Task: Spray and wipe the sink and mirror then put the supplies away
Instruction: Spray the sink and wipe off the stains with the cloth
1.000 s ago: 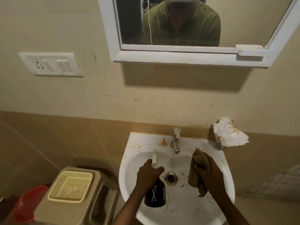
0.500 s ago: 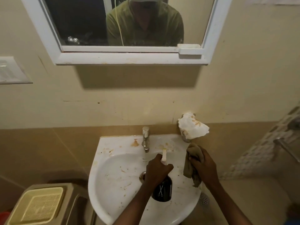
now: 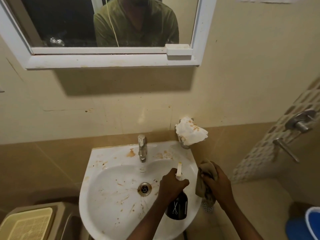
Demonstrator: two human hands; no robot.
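Two hands over a dirty basin, so let's sweep across from the left. Down in the corner sits a grey bin [image 3: 34,222] with a pale mesh lid, well apart from the action. Next comes the sink [image 3: 110,220], white and speckled with brown streaks round the drain [image 3: 144,189], so the wiping, by my judgement, is barely begun. Up on the wall the mirror [image 3: 69,23] hangs in its white frame, not yet being touched by either hand. Back down: the tap [image 3: 142,148] stands at the rear rim, with rusty smears either side of it.

Now the left hand [image 3: 171,186]: its grip is curled round the neck of the dark spray bottle [image 3: 178,207], nozzle pointing up and away toward the back right of the basin. Held that way, I'd say, to put spray on the stained rim there. The bottle hangs over the bowl's right side.

Just beside it, the right hand [image 3: 219,185] has its grip bunched on an olive cloth [image 3: 204,181], kept off the sink's right edge, probably waiting clear of the spray. Above, a stained white tissue wad [image 3: 190,133] sits in a wall holder. Far right, a blue bucket [image 3: 306,227] on the floor.
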